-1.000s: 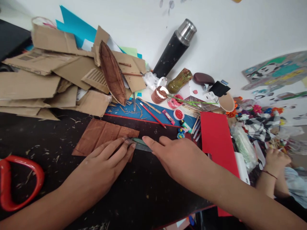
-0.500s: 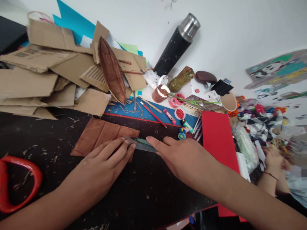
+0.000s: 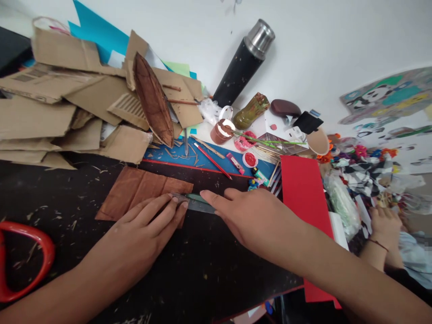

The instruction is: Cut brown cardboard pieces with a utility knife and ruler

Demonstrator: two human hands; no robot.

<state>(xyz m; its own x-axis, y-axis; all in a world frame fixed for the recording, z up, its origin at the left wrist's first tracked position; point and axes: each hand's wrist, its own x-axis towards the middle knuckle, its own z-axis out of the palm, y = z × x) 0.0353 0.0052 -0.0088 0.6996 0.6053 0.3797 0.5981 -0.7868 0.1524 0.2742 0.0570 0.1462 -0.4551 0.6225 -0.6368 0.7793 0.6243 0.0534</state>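
Note:
A piece of brown-painted cardboard [image 3: 145, 182] with crease lines lies flat on the dark table. My left hand [image 3: 145, 225] rests over its lower right part, fingers stretched out. Those fingertips press on a thin, see-through or grey strip that looks like a ruler [image 3: 200, 205]. Just right of them, my right hand [image 3: 249, 213] is closed around a slim green tool, which looks like a craft knife [image 3: 192, 196]. The tool lies along the ruler, its front end close to the left fingertips. Whether its tip touches the cardboard is hidden.
Red scissors handles [image 3: 29, 229] lie at left. Cardboard scraps [image 3: 37, 117] and a brown boat-shaped piece [image 3: 153, 99] are piled behind. Near the wall stand a black flask [image 3: 238, 67] and a paint pot [image 3: 221, 135]. A red board [image 3: 302, 184] is at right, beyond it another person's hands [image 3: 384, 225].
My right hand has slid slightly left along the ruler, closer to my left fingertips. My left hand stays on the ruler. The whole view has shifted a little.

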